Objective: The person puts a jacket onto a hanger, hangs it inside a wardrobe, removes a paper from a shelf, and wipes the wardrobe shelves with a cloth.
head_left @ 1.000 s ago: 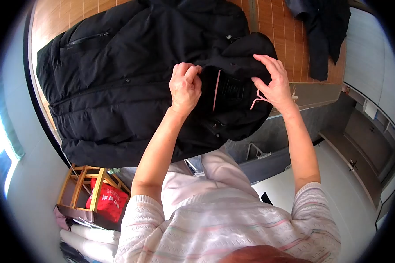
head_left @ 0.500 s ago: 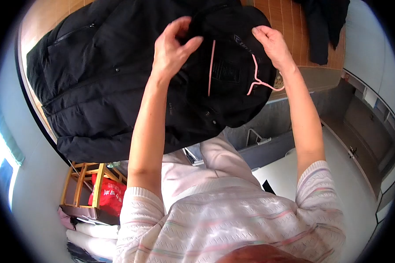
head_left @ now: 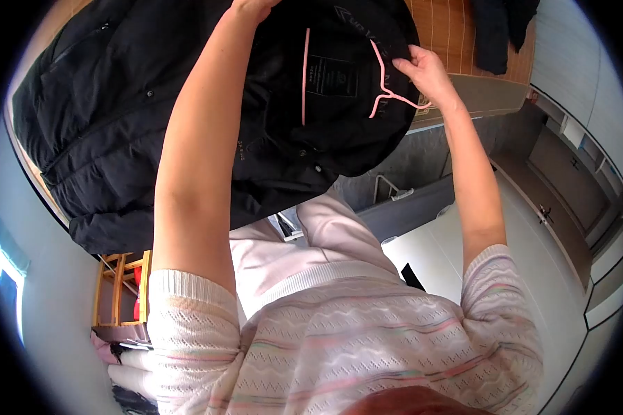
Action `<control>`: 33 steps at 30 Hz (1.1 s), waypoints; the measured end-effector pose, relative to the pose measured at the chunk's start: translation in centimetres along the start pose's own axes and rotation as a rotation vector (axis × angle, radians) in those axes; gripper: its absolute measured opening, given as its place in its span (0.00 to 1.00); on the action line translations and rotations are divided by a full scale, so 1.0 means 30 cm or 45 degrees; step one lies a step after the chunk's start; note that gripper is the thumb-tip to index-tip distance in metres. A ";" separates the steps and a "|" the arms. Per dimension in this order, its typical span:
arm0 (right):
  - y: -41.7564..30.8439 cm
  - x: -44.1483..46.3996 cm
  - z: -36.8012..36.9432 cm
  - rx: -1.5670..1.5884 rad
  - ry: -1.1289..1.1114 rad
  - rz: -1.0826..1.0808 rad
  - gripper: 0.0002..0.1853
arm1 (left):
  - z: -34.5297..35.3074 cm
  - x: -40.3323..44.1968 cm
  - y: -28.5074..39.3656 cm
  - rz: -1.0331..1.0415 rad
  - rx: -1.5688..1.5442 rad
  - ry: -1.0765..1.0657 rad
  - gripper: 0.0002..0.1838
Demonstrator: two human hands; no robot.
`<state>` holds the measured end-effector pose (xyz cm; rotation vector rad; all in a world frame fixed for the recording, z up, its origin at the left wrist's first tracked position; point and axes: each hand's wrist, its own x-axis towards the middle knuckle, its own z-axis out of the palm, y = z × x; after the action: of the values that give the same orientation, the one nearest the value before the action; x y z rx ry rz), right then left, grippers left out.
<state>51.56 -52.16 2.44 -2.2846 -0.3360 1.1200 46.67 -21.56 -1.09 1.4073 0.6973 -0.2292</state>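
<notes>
The right hand pinches the collar of a black jacket near a pink hanger; the left hand's grip (half cropped) I cannot tell.

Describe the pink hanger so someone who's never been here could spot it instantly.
Find the big black jacket at the top, then its open neck beside the right hand. The hanger inside shows as thin pink bars, bright against the black lining.

One head-worn view, close over the torso; facing forward and down, toward a jacket
</notes>
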 end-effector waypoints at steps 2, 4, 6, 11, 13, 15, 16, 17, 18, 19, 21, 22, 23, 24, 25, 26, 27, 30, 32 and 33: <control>0.002 -0.006 -0.015 0.092 -0.083 0.057 0.10 | 0.001 0.037 -0.037 0.004 -0.064 0.016 0.20; -0.040 -0.019 -0.022 0.231 -0.122 0.022 0.08 | -0.008 0.055 -0.057 0.006 -0.151 -0.002 0.20; -0.081 -0.039 -0.030 0.178 -0.072 0.036 0.08 | -0.013 0.057 -0.058 -0.021 -0.213 -0.009 0.19; -0.138 -0.081 -0.045 0.219 -0.040 0.133 0.08 | -0.014 0.059 -0.050 -0.041 -0.190 0.034 0.19; -0.109 -0.123 -0.059 0.333 0.039 0.225 0.09 | -0.026 0.046 -0.047 -0.056 -0.224 -0.013 0.18; -0.089 -0.185 -0.066 0.434 0.072 0.281 0.11 | -0.048 0.027 -0.050 -0.017 -0.261 -0.051 0.18; -0.075 -0.214 -0.059 0.582 0.097 0.309 0.11 | -0.060 0.014 -0.055 0.029 -0.278 -0.065 0.18; -0.052 -0.242 -0.045 0.732 0.122 0.337 0.11 | -0.068 0.000 -0.057 0.076 -0.292 -0.079 0.18; -0.027 -0.267 -0.031 0.885 0.146 0.363 0.12 | -0.076 -0.028 -0.047 0.088 -0.277 -0.054 0.18; 0.001 -0.288 -0.022 1.058 0.150 0.380 0.10 | -0.084 -0.062 -0.040 0.101 -0.258 -0.029 0.18; 0.008 -0.325 0.010 1.303 0.197 0.370 0.09 | -0.098 -0.129 -0.036 0.124 -0.214 0.019 0.18; 0.009 -0.336 0.028 1.428 0.217 0.364 0.08 | -0.120 -0.154 -0.059 0.052 -0.149 -0.051 0.20; 0.022 -0.342 0.033 1.528 0.216 0.329 0.08 | -0.138 -0.172 -0.152 0.146 -0.163 -0.056 0.23; 0.012 -0.347 0.037 1.542 0.226 0.291 0.09 | -0.148 -0.190 -0.239 0.240 -0.175 -0.063 0.27; -0.004 -0.353 0.038 1.555 0.238 0.255 0.09 | -0.145 -0.231 -0.248 0.247 -0.131 -0.046 0.23; -0.024 -0.363 0.039 1.566 0.252 0.223 0.09 | -0.140 -0.274 -0.260 0.250 -0.089 -0.030 0.20; -0.054 -0.369 0.039 1.557 0.280 0.217 0.09 | -0.139 -0.321 -0.233 0.203 -0.098 -0.024 0.17; -0.100 -0.377 0.029 1.522 0.293 0.185 0.09 | -0.142 -0.396 -0.239 0.230 -0.104 0.265 0.12; -0.105 -0.373 0.024 1.526 0.277 0.123 0.10 | -0.125 -0.441 -0.240 0.200 -0.243 0.238 0.11; -0.116 -0.370 0.023 1.506 0.281 0.101 0.10 | -0.111 -0.462 -0.235 0.184 -0.316 0.226 0.11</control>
<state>44.24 -54.12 11.30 -1.3188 0.4235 0.7476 30.99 -23.13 0.99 1.2422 0.7386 0.0946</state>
